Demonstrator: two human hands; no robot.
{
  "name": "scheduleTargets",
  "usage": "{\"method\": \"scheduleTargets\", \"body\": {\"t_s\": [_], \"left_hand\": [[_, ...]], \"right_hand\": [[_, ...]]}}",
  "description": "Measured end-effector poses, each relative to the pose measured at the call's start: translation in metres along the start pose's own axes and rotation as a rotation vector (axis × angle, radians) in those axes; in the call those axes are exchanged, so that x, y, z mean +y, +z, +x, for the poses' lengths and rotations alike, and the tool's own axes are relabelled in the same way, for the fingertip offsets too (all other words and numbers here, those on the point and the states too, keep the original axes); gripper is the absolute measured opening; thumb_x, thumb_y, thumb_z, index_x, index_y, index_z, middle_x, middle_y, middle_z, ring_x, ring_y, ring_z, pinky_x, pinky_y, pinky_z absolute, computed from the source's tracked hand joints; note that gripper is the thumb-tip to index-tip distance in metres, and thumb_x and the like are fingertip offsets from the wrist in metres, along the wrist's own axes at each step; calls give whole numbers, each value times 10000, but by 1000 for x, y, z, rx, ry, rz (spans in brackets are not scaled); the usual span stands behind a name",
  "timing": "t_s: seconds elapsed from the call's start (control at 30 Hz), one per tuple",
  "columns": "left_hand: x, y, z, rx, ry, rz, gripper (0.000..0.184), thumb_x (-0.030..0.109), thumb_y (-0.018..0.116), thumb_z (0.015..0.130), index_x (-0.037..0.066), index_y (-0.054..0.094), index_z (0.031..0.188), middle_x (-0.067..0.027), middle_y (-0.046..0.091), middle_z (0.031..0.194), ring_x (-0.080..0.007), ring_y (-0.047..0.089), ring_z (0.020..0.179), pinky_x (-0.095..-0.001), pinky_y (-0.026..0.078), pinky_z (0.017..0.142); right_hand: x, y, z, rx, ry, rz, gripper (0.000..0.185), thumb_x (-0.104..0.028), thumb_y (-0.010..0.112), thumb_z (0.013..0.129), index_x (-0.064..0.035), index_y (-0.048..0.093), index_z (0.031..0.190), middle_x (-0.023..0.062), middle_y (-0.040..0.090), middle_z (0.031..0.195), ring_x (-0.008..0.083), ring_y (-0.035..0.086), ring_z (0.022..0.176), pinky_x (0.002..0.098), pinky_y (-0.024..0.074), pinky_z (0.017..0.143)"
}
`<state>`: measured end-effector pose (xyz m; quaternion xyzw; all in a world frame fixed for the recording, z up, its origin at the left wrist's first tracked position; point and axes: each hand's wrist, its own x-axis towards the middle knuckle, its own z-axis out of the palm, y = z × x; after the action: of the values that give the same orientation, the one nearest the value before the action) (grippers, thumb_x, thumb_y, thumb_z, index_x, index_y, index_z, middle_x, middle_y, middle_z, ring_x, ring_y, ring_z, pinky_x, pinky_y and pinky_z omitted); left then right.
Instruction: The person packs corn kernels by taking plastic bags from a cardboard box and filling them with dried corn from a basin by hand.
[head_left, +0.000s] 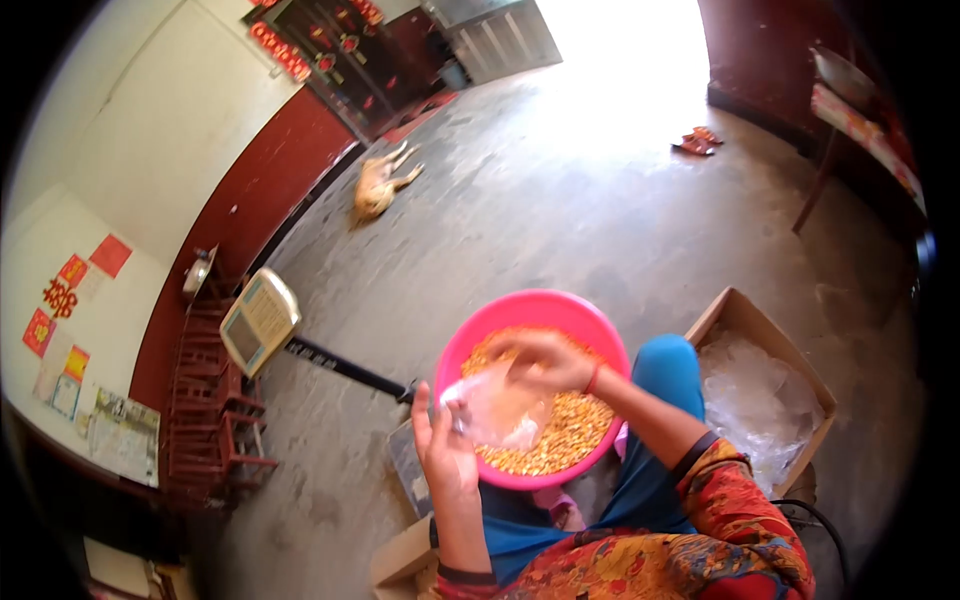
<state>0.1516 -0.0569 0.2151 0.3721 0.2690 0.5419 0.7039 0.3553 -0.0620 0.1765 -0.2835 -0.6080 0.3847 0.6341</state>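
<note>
Okay, left to right: red paper decorations (60,300) are stuck on the pale wall, with dark red stools (228,425) stacked by it. A scale head (262,322) is carried on a black pole (350,370). Farther back, a tan dog (378,190) is seen stretched out on the concrete floor (500,220). A cardboard box is partly cut off at the bottom edge (395,560). The left hand (447,455) is raised at the near-left rim of the pink basin (545,308); the left end of a clear plastic bag (505,415) is pinched there between thumb and fingers. The bag is held over the yellow kernels (570,437) spread in the basin; whether they are touched by it can't be told. The right hand (560,365) is held over the bag's upper right, fingers bent; whether they are closed on film can't be told. Hands are kept apart, bag between. A red band (594,380) is worn on the right wrist. Red shoes (698,141) are left on the floor beyond. At right, crumpled clear plastic (755,400) is piled in an open carton (735,310).
</note>
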Motion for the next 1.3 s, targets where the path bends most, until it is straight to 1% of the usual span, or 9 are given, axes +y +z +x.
{"method": "scheduleTargets", "body": {"t_s": [0.07, 0.1, 0.2, 0.4, 0.47, 0.67, 0.87, 1.13, 1.3], "left_hand": [[22, 5, 14, -7, 79, -14, 464, 56, 552, 840, 111, 371, 1264, -98, 550, 983, -182, 545, 926, -320, 460, 825], [32, 3, 21, -29, 129, -3, 494, 61, 569, 822, 114, 371, 1271, -107, 545, 1018, -204, 535, 969, -348, 444, 863], [69, 9, 29, -124, 197, -14, 482, 137, 599, 812, 109, 408, 1254, -145, 499, 1120, -270, 477, 1078, -361, 411, 917], [133, 12, 30, -75, 346, 50, 446, 146, 554, 819, 68, 433, 1240, -194, 458, 1212, -314, 425, 1159, -439, 308, 1004], [155, 11, 27, -79, 390, 9, 475, 127, 562, 796, 51, 417, 1242, -217, 437, 1223, -330, 401, 1184, -476, 263, 1031], [200, -22, 15, 14, 513, 159, 465, 115, 549, 809, 38, 413, 1247, -219, 439, 1210, -348, 402, 1175, -487, 266, 1029], [189, -102, 33, 193, 367, 264, 386, 111, 565, 794, 79, 482, 1169, -132, 549, 1053, -247, 509, 1035, -370, 373, 919], [117, -268, 45, 630, -12, 316, 347, 167, 557, 800, 213, 504, 1140, -23, 563, 996, -165, 521, 970, -308, 363, 808], [72, -322, 29, 786, -173, 244, 366, 226, 626, 747, 241, 508, 1094, 27, 581, 942, -124, 518, 949, -336, 330, 824]], "right_hand": [[33, -29, -3, 228, 39, -60, 259, -42, 565, 803, -27, 564, 1061, 34, 585, 928, 104, 561, 865, 259, 489, 700], [46, -45, -6, 271, 55, -121, 236, -36, 550, 802, -30, 563, 1038, 8, 567, 917, 75, 543, 779, 206, 467, 605], [55, -67, -13, 409, 339, -231, 168, -22, 506, 802, -24, 595, 945, -21, 553, 750, 34, 508, 627, 176, 434, 533], [60, -64, -15, 363, 389, -382, 127, -28, 517, 780, -5, 613, 859, 5, 564, 693, 49, 499, 597, 209, 437, 549], [69, -66, -18, 317, 276, -653, 128, -25, 524, 768, -19, 612, 861, 36, 577, 689, 63, 526, 612, 228, 453, 570], [67, -59, -18, 215, 339, -776, 107, -46, 540, 762, -38, 592, 855, 74, 613, 739, 138, 582, 639, 275, 473, 619], [70, -53, -20, 89, 330, -878, 81, -68, 528, 771, -34, 577, 826, 100, 603, 741, 213, 581, 657, 322, 460, 617], [80, -51, -23, -41, 352, -953, 95, -88, 510, 767, -39, 577, 813, 130, 606, 753, 287, 585, 707, 369, 455, 629], [88, -52, -22, -79, 359, -967, 101, -87, 504, 765, -44, 584, 810, 133, 608, 756, 301, 583, 713, 386, 453, 629]]}}
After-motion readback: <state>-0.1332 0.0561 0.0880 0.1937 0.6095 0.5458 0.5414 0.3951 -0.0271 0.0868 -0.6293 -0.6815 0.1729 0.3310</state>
